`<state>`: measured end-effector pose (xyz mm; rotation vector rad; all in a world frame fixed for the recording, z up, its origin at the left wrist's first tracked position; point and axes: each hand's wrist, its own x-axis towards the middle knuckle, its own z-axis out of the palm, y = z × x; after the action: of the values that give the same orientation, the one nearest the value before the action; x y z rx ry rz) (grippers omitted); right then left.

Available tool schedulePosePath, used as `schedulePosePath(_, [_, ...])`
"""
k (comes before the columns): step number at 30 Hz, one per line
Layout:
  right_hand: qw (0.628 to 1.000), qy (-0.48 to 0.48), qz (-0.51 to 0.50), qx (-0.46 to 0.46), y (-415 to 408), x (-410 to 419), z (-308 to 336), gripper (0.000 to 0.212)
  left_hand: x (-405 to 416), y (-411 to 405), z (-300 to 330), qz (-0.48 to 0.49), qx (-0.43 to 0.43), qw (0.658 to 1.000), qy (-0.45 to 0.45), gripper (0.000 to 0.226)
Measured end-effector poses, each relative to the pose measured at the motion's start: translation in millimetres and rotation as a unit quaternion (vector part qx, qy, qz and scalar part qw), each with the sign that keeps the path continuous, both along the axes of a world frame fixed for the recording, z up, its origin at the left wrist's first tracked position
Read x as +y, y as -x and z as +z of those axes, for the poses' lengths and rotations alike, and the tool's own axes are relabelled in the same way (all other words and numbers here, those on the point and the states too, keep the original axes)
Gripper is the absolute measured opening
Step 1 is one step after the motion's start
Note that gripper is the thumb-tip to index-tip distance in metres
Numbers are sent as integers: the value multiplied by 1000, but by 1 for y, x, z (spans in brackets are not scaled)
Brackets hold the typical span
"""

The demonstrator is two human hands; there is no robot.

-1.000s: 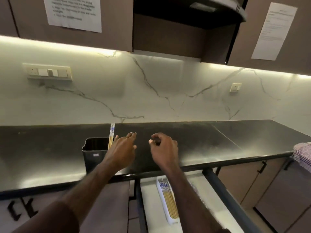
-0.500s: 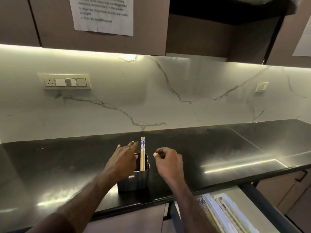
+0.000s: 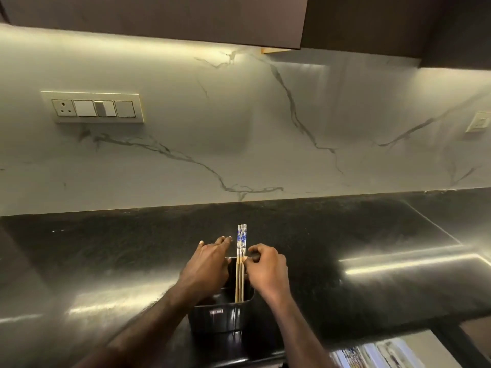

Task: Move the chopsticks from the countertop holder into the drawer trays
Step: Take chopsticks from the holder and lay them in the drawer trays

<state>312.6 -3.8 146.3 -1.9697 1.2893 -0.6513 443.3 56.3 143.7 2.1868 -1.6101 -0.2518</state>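
Observation:
Three wooden chopsticks (image 3: 241,251) with blue-and-white tops stand upright in a black holder (image 3: 220,318) near the front edge of the dark countertop (image 3: 106,261). My left hand (image 3: 208,268) hovers over the holder's left side with straight fingers, just left of the sticks. My right hand (image 3: 267,270) is just right of them with curled fingers; one fingertip touches the sticks from the right. No finger shows on their far side. At the bottom right, the open drawer's white trays (image 3: 377,354) hold chopsticks and are partly cut off.
A marble backsplash rises behind the counter, with a switch panel (image 3: 93,107) at the left and a socket (image 3: 478,123) at the right. Dark upper cabinets hang overhead. The drawer's dark side rail (image 3: 457,341) runs along the bottom right.
The view swung left and down, bringing the holder to centre. Both hands closed in on the chopsticks; the right fingertip now touches them and the left hand sits over the holder.

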Motion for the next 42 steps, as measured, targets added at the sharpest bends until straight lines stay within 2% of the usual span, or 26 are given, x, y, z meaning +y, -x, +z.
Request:
schedulePosePath(5, [999,-35,9,14,-21,-39,-10,31,-40,-12,-4,24,51,998,14,55])
schedulePosePath(8, [997,-72,25,8,-29,-54,-15,23,-58,-17,-9,20,68,997,7,59])
schedulePosePath(10, [995,-89,31,14,-33,-61,-18,17,-67,-19,-12,40,107,993,14,62])
schedulePosePath(13, [994,-97,48,25,-37,-68,-22,12,-75,-20,-16,78,237,967,58,58])
schedulePosePath(17, [990,-107,85,18,-39,-71,-24,6,-78,-27,-22,112,395,907,91,33])
schedulePosePath(20, [987,-124,104,6,-38,-70,-20,6,-74,-32,-21,126,454,875,107,24])
schedulePosePath(26, [983,-129,127,-35,-32,-57,0,9,-56,-28,1,74,509,845,149,19])
schedulePosePath(30, [979,-102,147,-97,-22,-38,21,5,-40,-21,27,61,490,849,189,21])
schedulePosePath(38, [984,6,150,-95,5,26,36,20,29,14,138,-26,465,829,311,28])
schedulePosePath(42, [979,-18,156,-129,27,65,36,17,67,34,173,-51,465,817,338,17])
